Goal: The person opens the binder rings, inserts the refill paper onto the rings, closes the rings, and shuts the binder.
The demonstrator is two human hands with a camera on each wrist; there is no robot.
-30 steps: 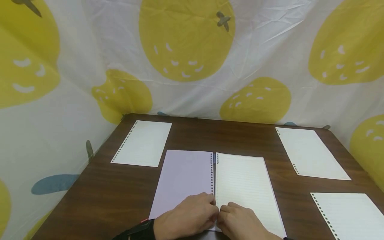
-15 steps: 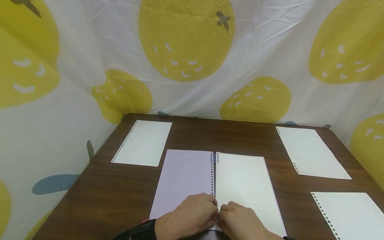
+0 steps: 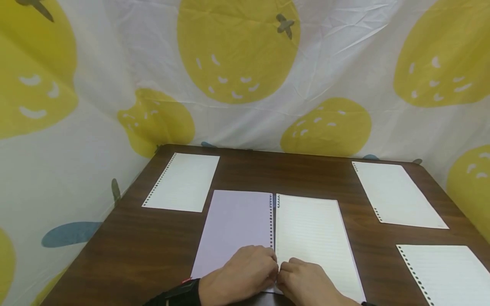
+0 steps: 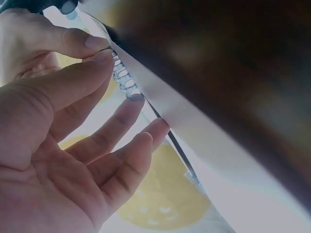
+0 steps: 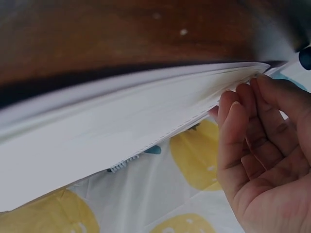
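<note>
The counter (image 3: 153,238) is carrying an open binder (image 3: 275,229) lying just ahead of both hands. The left hand (image 3: 239,276) is pinching the spiral rings (image 4: 124,80) between thumb and fingertips. The right hand (image 3: 306,284) is touching the page edges (image 5: 214,92) with nearly straight fingers.

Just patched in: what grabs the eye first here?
The open binder at the table's near middle, lilac cover left, lined page right, with the left hand and right hand meeting at its spine. Three loose sheets lie around it: far left, far right, near right.
</note>
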